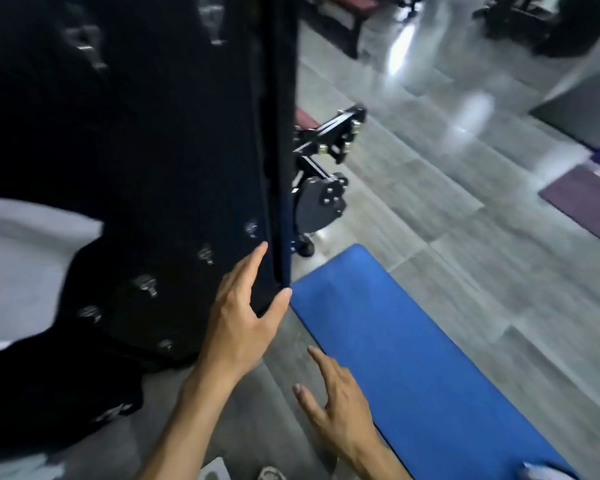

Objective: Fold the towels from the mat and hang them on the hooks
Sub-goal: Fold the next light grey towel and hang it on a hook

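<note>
With the left hand (243, 320) gripping the black hook board's (125, 161) edge and the right hand (329, 403) open, empty, above the bare-looking blue mat (413, 358), steady the board before hanging

Left hand (243, 317) grips the lower edge of a dark hanging towel (278, 202) on the black hook board (136, 133). Right hand (333, 407) hovers, fingers spread, beside the blue mat (413, 358) on the grey floor (465, 237).

Black wheeled machine (321, 188), grey floor (447, 237)
</note>
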Demonstrator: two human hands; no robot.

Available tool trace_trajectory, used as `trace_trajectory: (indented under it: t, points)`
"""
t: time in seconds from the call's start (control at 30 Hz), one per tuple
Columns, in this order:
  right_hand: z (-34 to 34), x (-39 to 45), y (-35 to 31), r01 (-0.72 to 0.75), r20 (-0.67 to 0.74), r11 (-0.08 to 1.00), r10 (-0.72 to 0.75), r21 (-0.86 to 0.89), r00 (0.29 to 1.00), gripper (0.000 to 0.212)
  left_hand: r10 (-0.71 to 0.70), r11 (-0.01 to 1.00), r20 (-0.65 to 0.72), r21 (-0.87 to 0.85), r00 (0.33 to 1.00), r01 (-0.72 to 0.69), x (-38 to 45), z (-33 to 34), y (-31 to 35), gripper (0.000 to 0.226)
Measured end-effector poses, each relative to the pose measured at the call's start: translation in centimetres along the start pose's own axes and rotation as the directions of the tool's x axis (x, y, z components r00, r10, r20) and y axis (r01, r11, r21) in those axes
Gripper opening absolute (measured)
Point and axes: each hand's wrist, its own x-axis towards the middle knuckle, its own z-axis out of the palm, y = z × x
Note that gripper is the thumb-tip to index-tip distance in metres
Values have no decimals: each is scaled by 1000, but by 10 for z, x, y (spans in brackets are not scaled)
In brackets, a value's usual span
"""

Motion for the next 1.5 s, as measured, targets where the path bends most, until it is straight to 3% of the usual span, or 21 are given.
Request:
trace_trajectory:
  t: [0.13, 0.33, 0.63, 0.9, 1.0, 1.17, 1.33, 1.5]
  points:
    - [-47, -22, 57, -168, -139, 985, 170, 30, 976, 73, 110, 994, 227, -30, 968, -106, 43, 95, 55, 68]
    - [-128, -52, 171, -335, -216, 907, 392, 256, 894, 73, 190, 981, 447, -112, 874, -156, 78, 286, 152, 59]
    - [-249, -79, 329, -475, -328, 723, 667, 503, 669, 66, 374, 925, 665, -215, 647, -314, 80, 515, 300, 52]
    - [-333, -85, 425, -487, -271, 473, 862, 734, 429, 85, 409, 863, 867, -267, 285, -428, 76, 687, 386, 59]
    - [-363, -68, 459, -461, -229, 386, 905, 799, 359, 83, 413, 838, 898, -308, 153, -450, 85, 753, 411, 57]
    - [-425, -16, 527, -412, -138, 214, 969, 886, 206, 97, 393, 810, 918, -373, -53, -453, 118, 873, 459, 54]
    - [-496, 23, 579, -339, -59, 76, 996, 938, 59, 80, 360, 755, 890, -454, -279, -473, 147, 974, 519, 51]
    - [-544, 30, 615, -218, 6, -25, 996, 976, -86, 71, 328, 717, 833, -526, -446, -456, 134, 1039, 576, 51]
